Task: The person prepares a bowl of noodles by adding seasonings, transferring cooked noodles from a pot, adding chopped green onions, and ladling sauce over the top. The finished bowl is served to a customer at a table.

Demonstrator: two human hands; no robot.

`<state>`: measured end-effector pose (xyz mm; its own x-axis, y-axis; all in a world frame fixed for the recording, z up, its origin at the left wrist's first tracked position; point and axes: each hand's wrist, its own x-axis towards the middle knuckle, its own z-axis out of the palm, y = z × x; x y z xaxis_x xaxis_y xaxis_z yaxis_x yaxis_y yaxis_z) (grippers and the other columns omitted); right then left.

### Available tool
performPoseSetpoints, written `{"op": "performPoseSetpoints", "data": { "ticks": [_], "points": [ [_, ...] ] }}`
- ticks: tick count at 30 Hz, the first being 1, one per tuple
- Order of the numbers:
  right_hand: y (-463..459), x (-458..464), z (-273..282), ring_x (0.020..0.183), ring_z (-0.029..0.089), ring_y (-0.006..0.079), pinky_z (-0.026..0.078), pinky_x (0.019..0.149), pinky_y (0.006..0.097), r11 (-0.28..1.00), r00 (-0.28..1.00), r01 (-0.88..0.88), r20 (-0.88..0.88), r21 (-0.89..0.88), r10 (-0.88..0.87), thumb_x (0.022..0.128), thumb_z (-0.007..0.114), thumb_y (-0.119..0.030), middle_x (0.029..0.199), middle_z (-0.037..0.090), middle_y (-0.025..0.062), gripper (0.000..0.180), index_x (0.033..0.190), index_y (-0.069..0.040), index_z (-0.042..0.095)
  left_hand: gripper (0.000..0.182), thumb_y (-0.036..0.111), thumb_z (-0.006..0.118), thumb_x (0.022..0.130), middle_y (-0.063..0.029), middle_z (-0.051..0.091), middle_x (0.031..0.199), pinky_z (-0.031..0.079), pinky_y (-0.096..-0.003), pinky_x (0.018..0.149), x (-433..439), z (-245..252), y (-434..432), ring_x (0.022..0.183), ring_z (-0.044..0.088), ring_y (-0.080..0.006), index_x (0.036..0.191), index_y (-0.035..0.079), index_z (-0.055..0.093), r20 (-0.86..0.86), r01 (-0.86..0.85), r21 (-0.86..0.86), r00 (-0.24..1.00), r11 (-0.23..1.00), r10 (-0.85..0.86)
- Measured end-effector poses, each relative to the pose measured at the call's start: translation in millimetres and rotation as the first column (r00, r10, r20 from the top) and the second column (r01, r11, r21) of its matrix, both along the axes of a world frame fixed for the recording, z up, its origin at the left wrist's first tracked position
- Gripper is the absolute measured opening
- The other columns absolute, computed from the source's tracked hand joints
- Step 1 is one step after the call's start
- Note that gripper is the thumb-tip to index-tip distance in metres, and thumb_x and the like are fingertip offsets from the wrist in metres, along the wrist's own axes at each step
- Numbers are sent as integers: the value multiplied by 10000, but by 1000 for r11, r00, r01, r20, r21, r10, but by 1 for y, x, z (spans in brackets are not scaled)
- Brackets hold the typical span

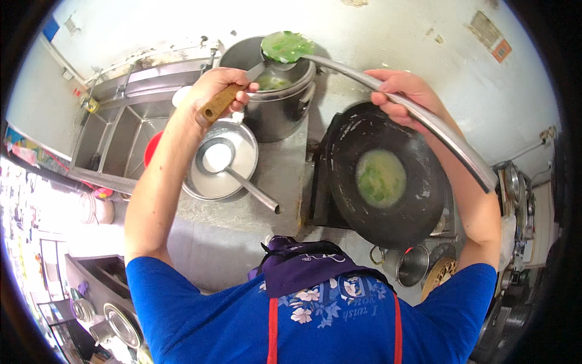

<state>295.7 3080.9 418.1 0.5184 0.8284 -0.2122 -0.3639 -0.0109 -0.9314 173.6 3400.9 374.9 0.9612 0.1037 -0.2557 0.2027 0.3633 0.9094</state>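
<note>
My left hand (227, 88) grips the wooden handle (223, 102) of a utensil with a flat metal shank (255, 71); its far end is hidden at the ladle. My right hand (402, 98) is closed around the long metal handle (443, 132) of a ladle. The bowl of that ladle is heaped with chopped green food (287, 45), held over the mouth of a tall metal stockpot (277, 107). Greenish liquid with green bits (271, 83) shows inside the pot. Below my right hand sits a dark wok (341, 191), with cloudy broth and greens (381, 178) at its bottom.
Left of the wok, a metal basin (248, 136) holds pale content and a second ladle (252, 189). Part of a red container (152, 148) shows beside it. A steel sink (132, 132) stands farther left. Metal strainers (413, 266) are below the wok, and a wall rises behind.
</note>
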Motion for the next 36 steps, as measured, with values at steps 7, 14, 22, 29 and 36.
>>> {"op": "performPoseSetpoints", "data": {
  "ticks": [7, 14, 22, 29, 36],
  "points": [
    [94, 11, -49, 431, 542, 123, 454, 415, 281, 880, 784, 36, 560, -474, 270, 785, 551, -77, 624, 571, 61, 326, 1084, 53, 556, 109, 66, 525, 753, -99, 565, 707, 424, -270, 390, 1, -24, 60, 494, 527, -133, 812, -25, 533, -168, 83, 637, 985, 767, 33],
    [82, 10, -85, 421, 524, 156, 452, 457, 298, 864, 167, 318, 920, -390, 354, 756, 531, -42, 692, 586, 137, 537, 1287, -3, 458, 220, 63, 508, 770, -78, 531, 642, 415, -287, 381, -10, -42, 47, 454, 517, -145, 958, -50, 528, -45, -10, 812, 996, 584, 80],
    [-31, -16, -72, 424, 481, 90, 378, 384, 202, 976, 962, 218, 171, 0, -215, 847, 480, -30, 811, 579, 117, 530, 1358, 18, 344, 437, 70, 517, 835, -101, 563, 843, 404, -215, 469, -23, -16, -10, 568, 487, -89, 1222, -111, 422, 281, -227, 246, 947, 942, 155],
    [-186, -97, -140, 456, 500, 103, 397, 401, 210, 838, 813, 545, 263, -28, -520, 787, 493, -31, 791, 565, 105, 635, 1388, 14, 295, 441, 50, 437, 863, -150, 493, 986, 400, -129, 365, -40, -1, -115, 530, 412, -36, 1257, -130, 352, 373, 228, -44, 907, 973, -196],
    [-298, -120, -259, 559, 612, 205, 487, 482, 344, 447, 812, 574, 549, -686, -199, 764, 523, -24, 823, 624, 164, 631, 1365, -47, 332, 392, 54, 489, 840, -130, 535, 979, 400, -163, 375, -33, -60, -210, 549, 434, -57, 1195, -91, 413, 34, 380, -346, 919, 858, -393]
  ]
}}
